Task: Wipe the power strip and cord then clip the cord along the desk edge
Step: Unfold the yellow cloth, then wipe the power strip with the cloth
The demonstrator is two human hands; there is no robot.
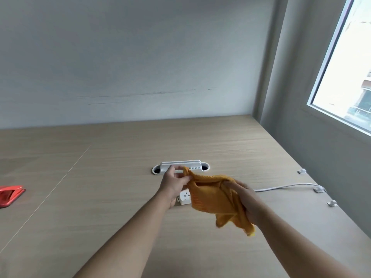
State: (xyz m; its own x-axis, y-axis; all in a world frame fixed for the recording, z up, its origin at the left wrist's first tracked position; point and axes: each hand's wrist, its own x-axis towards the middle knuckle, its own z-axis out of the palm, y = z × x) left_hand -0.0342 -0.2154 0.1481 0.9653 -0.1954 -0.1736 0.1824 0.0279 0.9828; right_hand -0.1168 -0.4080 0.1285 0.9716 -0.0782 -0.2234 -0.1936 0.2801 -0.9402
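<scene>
An orange cloth (212, 199) hangs above the wooden desk (120, 207), held by both hands. My left hand (174, 184) pinches its upper left corner, while my right hand (246, 201) grips its right side. Under the cloth lies a white power strip (184, 196); only its left end with one socket shows. Its white cord (281, 186) runs right from behind my right hand to a clear clip (318, 190) near the desk's right edge.
Two more clear clips (302, 171) (332, 203) sit along the right edge. A white cable port (180, 167) is set in the desk behind the hands. A red object (9, 195) lies at far left. A wall and window stand at the right.
</scene>
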